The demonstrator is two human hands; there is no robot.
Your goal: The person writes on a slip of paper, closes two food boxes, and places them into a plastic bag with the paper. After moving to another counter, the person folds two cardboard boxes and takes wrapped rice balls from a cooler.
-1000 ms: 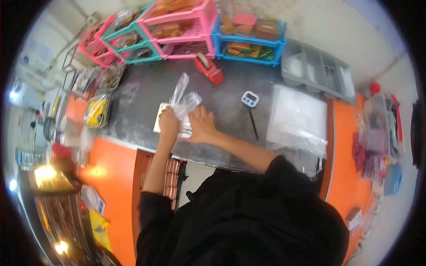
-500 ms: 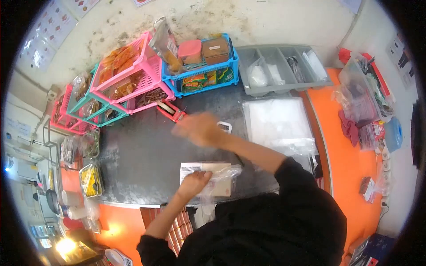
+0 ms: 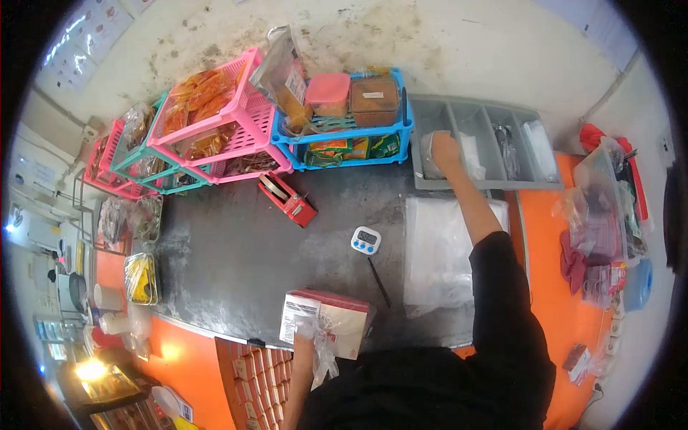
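At the front edge of the table, my left hand point(image 3: 304, 350) is closed on a crumpled clear plastic bag point(image 3: 326, 356) against a cardboard box point(image 3: 345, 328). The box sits tilted, with a red side edge, a printed top and a white label at its left. Stretched far out, my right hand point(image 3: 446, 150) reaches into the left compartment of a grey divided tray point(image 3: 459, 185). It is at a white, plastic-wrapped bundle point(image 3: 430, 159) there. Its fingertips are hidden, and I cannot tell whether they grip the bundle.
A red tape dispenser point(image 3: 289, 202), a white timer point(image 3: 366, 241) and a black pen point(image 3: 379, 282) lie on the dark tabletop. Clear plastic bags point(image 3: 437, 251) are stacked at the right. Pink stacked baskets point(image 3: 247, 107) and a blue basket point(image 3: 344, 129) with packets line the wall.
My right hand has gone from near the tape dispenser to the grey tray at the back right. My left hand has moved toward me with the bag, and the box is now more tilted.
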